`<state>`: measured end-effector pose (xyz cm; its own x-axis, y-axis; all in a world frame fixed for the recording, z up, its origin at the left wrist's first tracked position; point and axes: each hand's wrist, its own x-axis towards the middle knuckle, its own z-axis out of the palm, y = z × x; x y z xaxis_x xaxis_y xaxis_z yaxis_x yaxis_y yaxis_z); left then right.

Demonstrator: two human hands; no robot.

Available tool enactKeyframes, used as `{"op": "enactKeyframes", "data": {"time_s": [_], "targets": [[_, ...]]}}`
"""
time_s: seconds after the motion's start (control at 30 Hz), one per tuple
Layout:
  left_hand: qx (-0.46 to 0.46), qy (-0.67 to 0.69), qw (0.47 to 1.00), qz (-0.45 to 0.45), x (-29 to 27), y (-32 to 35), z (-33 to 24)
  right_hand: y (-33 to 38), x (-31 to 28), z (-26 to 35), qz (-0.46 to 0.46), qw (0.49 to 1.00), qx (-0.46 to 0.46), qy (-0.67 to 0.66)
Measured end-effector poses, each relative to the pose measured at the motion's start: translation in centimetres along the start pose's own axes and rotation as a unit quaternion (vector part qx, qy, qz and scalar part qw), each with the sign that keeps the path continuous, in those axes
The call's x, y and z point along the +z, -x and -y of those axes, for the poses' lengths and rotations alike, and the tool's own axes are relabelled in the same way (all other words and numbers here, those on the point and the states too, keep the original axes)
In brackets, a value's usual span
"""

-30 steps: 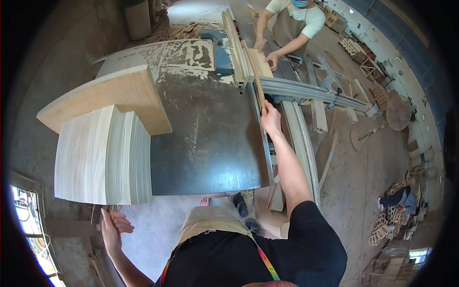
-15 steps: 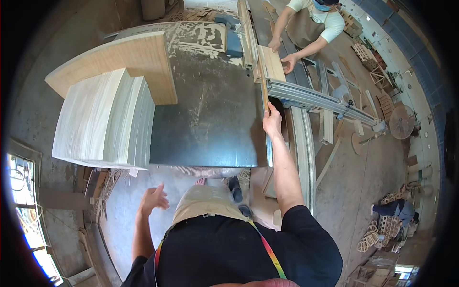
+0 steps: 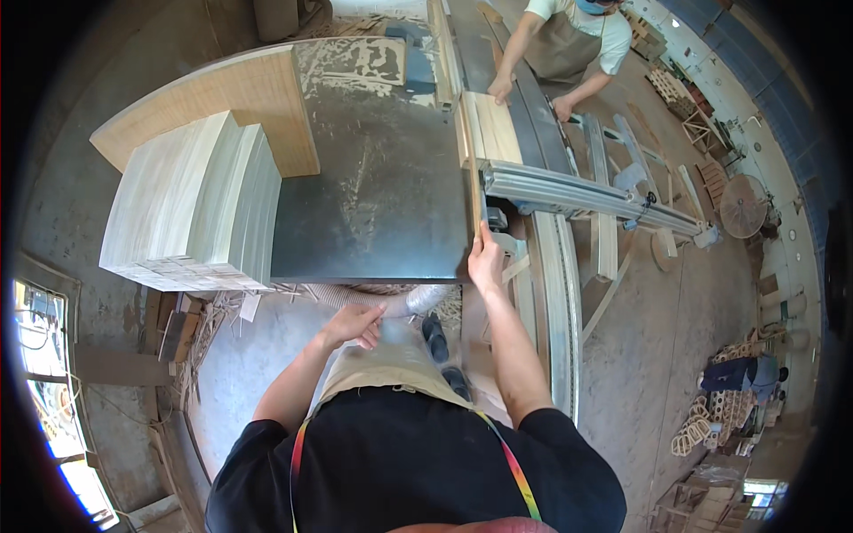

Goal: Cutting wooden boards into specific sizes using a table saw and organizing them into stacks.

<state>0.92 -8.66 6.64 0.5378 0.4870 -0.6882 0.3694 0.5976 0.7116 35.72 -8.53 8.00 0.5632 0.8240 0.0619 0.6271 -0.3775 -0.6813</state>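
My right hand (image 3: 485,259) is closed on the near end of a thin wooden strip (image 3: 475,191), at the right edge of the dark saw table (image 3: 373,222). The strip lies lengthwise along that edge, next to a pale wooden board (image 3: 494,127). My left hand (image 3: 355,325) hangs in the air just short of the table's near edge, empty, its fingers loosely apart. Across the machine, one hand of a co-worker (image 3: 501,89) touches the far end of the board. The co-worker's other hand (image 3: 562,108) rests near the sliding table's far side.
Pale boards stand in a thick stack (image 3: 178,204) on the table's left, with a wide wooden panel (image 3: 240,107) upright behind. A metal fence (image 3: 577,188) crosses the right side. A ribbed hose (image 3: 355,298) runs under the table. Another person (image 3: 746,375) bends over wooden pieces at far right.
My right hand has come back toward me with the strip. My left hand has risen rightward toward the table edge. One of the co-worker's hands has left the board and moved right.
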Motion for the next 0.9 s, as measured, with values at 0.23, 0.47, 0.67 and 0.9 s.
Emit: {"op": "enactKeyframes", "data": {"time_s": [0.23, 0.47, 0.67, 0.9], "targets": [[-0.01, -0.018, 1.0, 0.004, 1.2, -0.8, -1.1, 5.5, 0.5, -1.0, -0.043, 0.998, -0.042, 0.002], [0.007, 0.034, 0.999, 0.019, 5.4, -6.2, -1.9, 14.8, -2.3, -1.7, 0.001, 0.999, 0.022, -0.033], [0.032, 0.226, 0.97, 0.083, 11.8, -12.2, -3.1, 25.1, -4.6, -2.6, -0.051, 0.995, -0.03, -0.076], [0.028, 0.384, 0.916, 0.113, 18.6, -16.5, -5.3, 32.2, -6.5, -5.2, -0.06, 0.991, -0.041, -0.116]]}}
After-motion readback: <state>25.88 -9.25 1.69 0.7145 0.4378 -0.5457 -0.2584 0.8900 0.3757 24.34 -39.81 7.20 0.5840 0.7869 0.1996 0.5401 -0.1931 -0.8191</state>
